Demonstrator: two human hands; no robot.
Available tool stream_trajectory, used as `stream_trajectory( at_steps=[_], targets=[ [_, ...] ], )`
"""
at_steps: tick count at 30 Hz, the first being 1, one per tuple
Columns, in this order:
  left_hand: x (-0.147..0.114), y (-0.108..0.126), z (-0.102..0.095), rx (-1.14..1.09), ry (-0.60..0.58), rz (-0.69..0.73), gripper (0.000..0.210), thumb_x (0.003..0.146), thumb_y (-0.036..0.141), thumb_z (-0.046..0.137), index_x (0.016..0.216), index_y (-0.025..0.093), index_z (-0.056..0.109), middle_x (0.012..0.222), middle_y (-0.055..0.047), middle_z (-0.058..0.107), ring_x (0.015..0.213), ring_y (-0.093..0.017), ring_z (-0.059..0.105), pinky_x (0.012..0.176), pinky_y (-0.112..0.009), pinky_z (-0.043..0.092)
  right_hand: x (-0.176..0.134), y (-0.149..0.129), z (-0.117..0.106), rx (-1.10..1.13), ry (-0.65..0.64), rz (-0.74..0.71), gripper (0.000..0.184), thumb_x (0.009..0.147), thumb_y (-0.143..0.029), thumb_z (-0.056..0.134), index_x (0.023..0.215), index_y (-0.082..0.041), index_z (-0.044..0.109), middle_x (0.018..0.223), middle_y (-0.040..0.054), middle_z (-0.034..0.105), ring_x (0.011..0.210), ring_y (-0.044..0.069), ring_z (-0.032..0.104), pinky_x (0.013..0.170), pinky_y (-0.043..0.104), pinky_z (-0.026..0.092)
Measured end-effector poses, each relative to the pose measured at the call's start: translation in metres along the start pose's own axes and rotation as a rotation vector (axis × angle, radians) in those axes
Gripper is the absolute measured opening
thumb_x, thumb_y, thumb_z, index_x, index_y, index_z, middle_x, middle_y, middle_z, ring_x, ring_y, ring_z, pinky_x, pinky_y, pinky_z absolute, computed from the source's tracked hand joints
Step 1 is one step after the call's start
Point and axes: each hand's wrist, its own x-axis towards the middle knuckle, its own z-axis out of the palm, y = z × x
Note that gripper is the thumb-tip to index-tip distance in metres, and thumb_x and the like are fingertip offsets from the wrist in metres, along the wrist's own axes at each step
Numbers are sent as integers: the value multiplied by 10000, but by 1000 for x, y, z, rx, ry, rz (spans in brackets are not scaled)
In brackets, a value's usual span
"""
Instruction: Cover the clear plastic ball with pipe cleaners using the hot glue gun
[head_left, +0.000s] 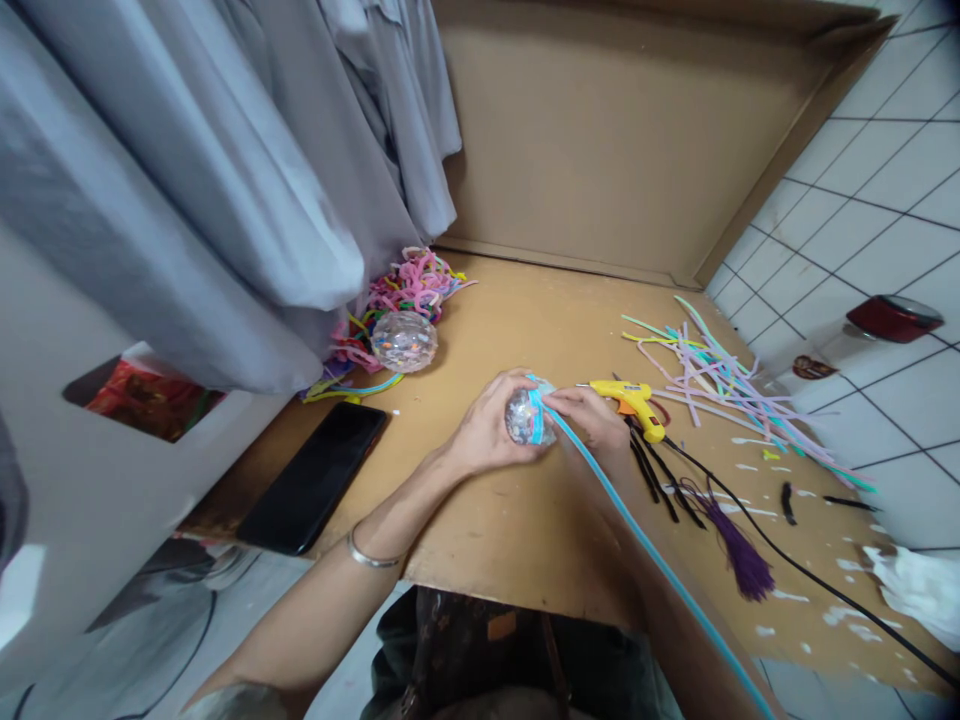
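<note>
My left hand (499,420) is wrapped round the left side of a clear faceted ball (519,416) above the table. A blue band crosses the ball's front. At the ball's right side, my right hand (596,418) pinches a long light-blue pipe cleaner (622,500), whose free length trails down to the lower right of the picture. Just beyond my right hand lies a yellow glue gun (637,405) with a black cord. A second clear ball (404,341) rests near a heap of coloured pipe cleaners (412,285).
A black phone (315,478) lies on the left of the tabletop (517,310). Loose pastel pipe cleaners (712,370), black strips (664,475) and a purple tassel (739,545) lie right. A clear bottle (832,355) with a red lid and crumpled tissue (919,590) are by the tiles. Grey cloth (300,150) hangs left.
</note>
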Motion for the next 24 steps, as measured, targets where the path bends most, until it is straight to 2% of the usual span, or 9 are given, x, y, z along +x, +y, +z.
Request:
stream_trajectory(
  at_steps=[8,12,15,17,21,24],
  targets=[
    [-1,1,-1,-64,-15,-69,692,596,296,841,1203,226,516,1319,-137,562,1241,-318,575,1044,-484,468,-2,-12,6,32,68,184,152,910,-320,569,910,-248,703,866,35,668,891,221,626,762,355,530],
    [-1,1,0,-106,-19,-97,713,579,268,850,1209,231,517,1333,-132,558,1257,-313,568,1046,-472,466,0,-13,1,-29,-4,62,130,901,-262,577,896,-254,707,894,33,680,908,209,645,783,347,535],
    [-2,2,0,-123,-11,-109,716,573,265,854,1207,228,524,1336,-128,562,1260,-310,569,1041,-455,468,1,-12,-2,-89,21,-38,167,904,-214,550,875,-256,709,905,29,680,871,185,649,764,323,531],
    [-2,4,0,-135,-11,-131,714,572,274,854,1204,232,527,1341,-125,563,1246,-305,580,1026,-443,478,1,-12,-4,-97,13,-36,163,906,-208,547,891,-253,704,886,23,680,856,179,648,767,318,529],
    [-3,6,1,-145,-3,-163,717,550,227,846,1196,236,535,1336,-119,569,1231,-308,594,1023,-450,490,1,-19,-11,-83,-130,60,153,908,-227,568,1001,-247,688,916,27,690,883,191,655,786,329,537],
    [-3,7,1,-141,6,-185,729,531,188,842,1192,244,539,1331,-108,583,1218,-309,605,1019,-454,501,-1,-23,-13,-112,-165,41,178,919,-224,548,1014,-256,695,987,45,686,929,203,641,809,346,543]
  ],
)
